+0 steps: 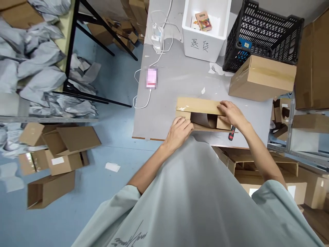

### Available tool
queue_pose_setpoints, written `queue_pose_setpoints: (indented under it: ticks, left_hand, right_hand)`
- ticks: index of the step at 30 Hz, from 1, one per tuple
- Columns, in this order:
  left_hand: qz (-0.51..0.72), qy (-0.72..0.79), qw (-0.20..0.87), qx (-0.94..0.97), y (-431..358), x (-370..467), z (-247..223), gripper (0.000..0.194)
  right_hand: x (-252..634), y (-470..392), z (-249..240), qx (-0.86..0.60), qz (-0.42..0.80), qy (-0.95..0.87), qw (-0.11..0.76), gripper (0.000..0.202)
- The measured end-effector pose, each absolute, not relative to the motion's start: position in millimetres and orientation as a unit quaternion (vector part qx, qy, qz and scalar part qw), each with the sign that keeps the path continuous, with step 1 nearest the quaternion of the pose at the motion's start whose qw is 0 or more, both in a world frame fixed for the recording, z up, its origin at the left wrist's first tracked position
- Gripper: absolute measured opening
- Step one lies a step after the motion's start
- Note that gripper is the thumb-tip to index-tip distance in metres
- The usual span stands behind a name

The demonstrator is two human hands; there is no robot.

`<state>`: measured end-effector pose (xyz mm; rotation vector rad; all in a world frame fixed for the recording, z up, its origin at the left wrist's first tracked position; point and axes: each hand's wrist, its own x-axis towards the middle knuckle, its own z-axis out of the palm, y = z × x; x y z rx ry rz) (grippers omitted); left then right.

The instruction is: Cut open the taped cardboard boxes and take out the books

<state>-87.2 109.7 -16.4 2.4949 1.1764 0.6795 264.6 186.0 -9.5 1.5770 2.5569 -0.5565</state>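
A small cardboard box (200, 104) lies at the front edge of the grey table, its near side partly open with a dark gap showing. My left hand (178, 130) rests on the box's near left corner, fingers bent over the flap. At the right end of the box, my right hand (231, 115) has its fingers on the taped upper face and thumb side near the end flap. A red and black tool (231, 133) lies beside the box, below my right hand.
On the table (167, 92) stand a white bin (203, 48) with small packets, a black crate (272, 37) and a closed carton (264, 79). A phone (151, 78) with a white cable lies at the left. Open cartons (72, 140) and grey parcels (38, 58) are further left.
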Motion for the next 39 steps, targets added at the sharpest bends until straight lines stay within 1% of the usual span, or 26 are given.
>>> queue_pose_setpoints:
  ticks: [3, 8, 11, 15, 17, 21, 24, 27, 31, 33, 39]
  left_hand:
    - [0.257, 0.388, 0.13, 0.876, 95, -88, -22, 0.029]
    - [0.259, 0.391, 0.13, 0.874, 79, -88, -35, 0.034]
    - [0.249, 0.399, 0.104, 0.877, 74, -87, -39, 0.035]
    - [0.27, 0.396, 0.092, 0.873, 69, -83, -41, 0.033]
    - [0.272, 0.397, 0.1, 0.871, 66, -82, -42, 0.033]
    - [0.258, 0.405, 0.11, 0.87, 61, -81, -43, 0.031]
    - [0.254, 0.411, 0.112, 0.868, 56, -82, -45, 0.031]
    - [0.249, 0.421, 0.116, 0.864, 49, -82, -50, 0.03]
    - [0.262, 0.424, 0.109, 0.86, 39, -80, -59, 0.031]
    - [0.263, 0.425, 0.119, 0.858, 37, -81, -61, 0.03]
    - [0.241, 0.431, 0.165, 0.854, 37, -80, -61, 0.032]
  right_hand:
    - [266, 189, -1, 0.463, -0.153, 0.87, 0.072, 0.042]
    - [262, 208, 15, 0.413, -0.123, 0.892, 0.134, 0.04]
    - [261, 213, 17, 0.386, -0.1, 0.903, 0.156, 0.04]
    - [251, 203, 6, 0.38, -0.054, 0.907, 0.171, 0.045]
    - [233, 196, -5, 0.377, -0.046, 0.911, 0.159, 0.048]
    - [168, 194, -28, 0.358, -0.07, 0.925, 0.109, 0.06]
    - [119, 198, -37, 0.389, -0.072, 0.91, 0.12, 0.069]
    - [93, 206, -29, 0.409, -0.07, 0.892, 0.181, 0.073]
    - [87, 223, -5, 0.362, -0.092, 0.891, 0.256, 0.07]
    - [88, 233, 4, 0.335, -0.099, 0.898, 0.268, 0.068]
    - [96, 254, 12, 0.294, -0.099, 0.915, 0.258, 0.06]
